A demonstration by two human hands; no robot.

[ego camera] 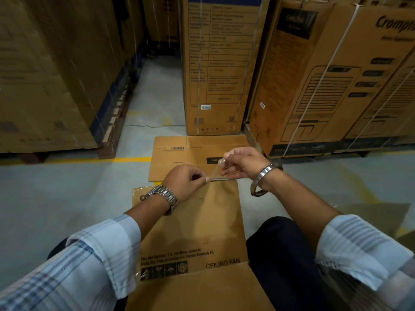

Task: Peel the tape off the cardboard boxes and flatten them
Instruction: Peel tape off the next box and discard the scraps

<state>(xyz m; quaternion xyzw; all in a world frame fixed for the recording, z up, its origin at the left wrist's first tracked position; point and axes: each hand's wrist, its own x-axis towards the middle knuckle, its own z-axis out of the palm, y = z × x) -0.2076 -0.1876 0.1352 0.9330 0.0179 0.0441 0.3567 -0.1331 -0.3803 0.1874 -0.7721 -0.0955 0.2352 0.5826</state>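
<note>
A brown cardboard box printed "CEILING FAN" lies between my knees, its near flap open towards me. My left hand, with a metal watch on the wrist, pinches the box's far edge. My right hand, with a steel bangle on the wrist, grips a strip of clear tape lifted off that far edge. The tape stretches between both hands. A flattened cardboard box lies on the floor just beyond.
Tall strapped cartons stand straight ahead and to the right. More stacked cartons on a pallet fill the left. A yellow line crosses the grey concrete floor. A narrow aisle runs back between the stacks.
</note>
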